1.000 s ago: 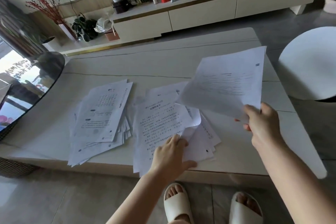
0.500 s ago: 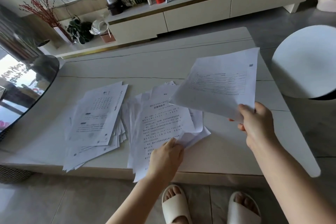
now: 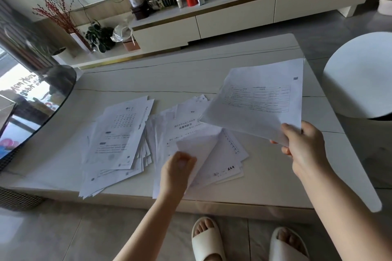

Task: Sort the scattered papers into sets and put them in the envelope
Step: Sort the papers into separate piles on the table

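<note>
At the far left a round dark glass tabletop (image 3: 31, 99) overlaps the pale desk (image 3: 148, 76). Just right of it, on the desk, lies the left pile of papers (image 3: 114, 144), fanned loosely with a printed grid sheet on top; it looks like a set already begun, though its edges are not squared. Next to it, near the desk's front edge, sits the middle pile (image 3: 191, 133), messier, its top sheet headed with bold characters. The left hand (image 3: 176, 169) is at this pile with fingers curled, its grip pinching a sheet by the corner so the corner lifts and folds over. Further right, the right hand (image 3: 303, 146) holds a table-printed sheet (image 3: 256, 99) clear above the desk, its grip pinching the sheet's near corner between thumb and fingers. At the far right stands a round white stool (image 3: 360, 74). No envelope shows anywhere in view. By my reading the sorting is mid-way: two rough piles exist, sheets are in hand unplaced, and squaring the sets and filling the envelope are all left to do.
</note>
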`<state>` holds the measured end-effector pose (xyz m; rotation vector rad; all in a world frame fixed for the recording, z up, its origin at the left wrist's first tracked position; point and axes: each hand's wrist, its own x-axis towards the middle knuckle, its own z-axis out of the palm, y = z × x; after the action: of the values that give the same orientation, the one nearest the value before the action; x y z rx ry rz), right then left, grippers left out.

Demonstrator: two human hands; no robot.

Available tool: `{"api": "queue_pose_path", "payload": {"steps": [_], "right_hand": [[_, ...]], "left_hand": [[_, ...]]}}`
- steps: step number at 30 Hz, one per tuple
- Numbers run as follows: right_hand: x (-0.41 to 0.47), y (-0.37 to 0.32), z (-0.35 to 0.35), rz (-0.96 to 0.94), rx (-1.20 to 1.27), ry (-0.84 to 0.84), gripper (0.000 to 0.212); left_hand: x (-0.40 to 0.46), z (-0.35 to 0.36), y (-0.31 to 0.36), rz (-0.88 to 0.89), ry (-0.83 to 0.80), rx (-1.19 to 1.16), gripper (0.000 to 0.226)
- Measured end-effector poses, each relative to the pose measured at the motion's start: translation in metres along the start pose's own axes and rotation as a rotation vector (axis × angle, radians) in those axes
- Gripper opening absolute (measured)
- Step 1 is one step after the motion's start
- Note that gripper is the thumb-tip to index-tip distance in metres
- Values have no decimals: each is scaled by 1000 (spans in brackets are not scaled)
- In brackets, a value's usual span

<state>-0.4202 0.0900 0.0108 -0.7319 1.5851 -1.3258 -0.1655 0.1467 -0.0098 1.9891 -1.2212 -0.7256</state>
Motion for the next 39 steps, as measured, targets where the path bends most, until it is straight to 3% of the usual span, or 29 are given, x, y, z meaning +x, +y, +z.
{"api": "queue_pose_path", "payload": {"steps": [2,6,13,14,16,19,22,26,29,34,37,39], "right_hand": [[0,1,0,-6,-23,-7,4],[-3,5,4,-49,-145,-6,16],[-22,-1,30,-124,-452,-299,9],[-26,0,36,-123,-483,-347,12],[-32,5,50,-113,-526,-434,26],[-33,19,69,-53,-500,-508,13],[-28,36,82,78,-366,-532,24],[-11,61,94,265,-207,-432,74],[-13,44,99,242,-299,-425,56],[-17,40,107,181,-351,-522,29],[-31,32,114,109,-399,-618,45],[-41,31,120,44,-432,-706,50]], "left_hand": [[4,-20,9,51,133,-43,16],[20,-65,25,172,286,6,53],[29,-95,44,494,544,245,41],[24,-93,48,528,525,287,41],[13,-82,55,515,332,307,43],[-5,-55,48,530,80,484,40],[-16,-26,28,477,-215,514,36],[-22,-16,15,461,-456,577,92],[-17,-14,-2,473,-489,555,91],[-5,-30,3,151,-474,67,73],[10,-28,2,73,-408,69,47],[12,-23,0,22,-396,31,53]]}}
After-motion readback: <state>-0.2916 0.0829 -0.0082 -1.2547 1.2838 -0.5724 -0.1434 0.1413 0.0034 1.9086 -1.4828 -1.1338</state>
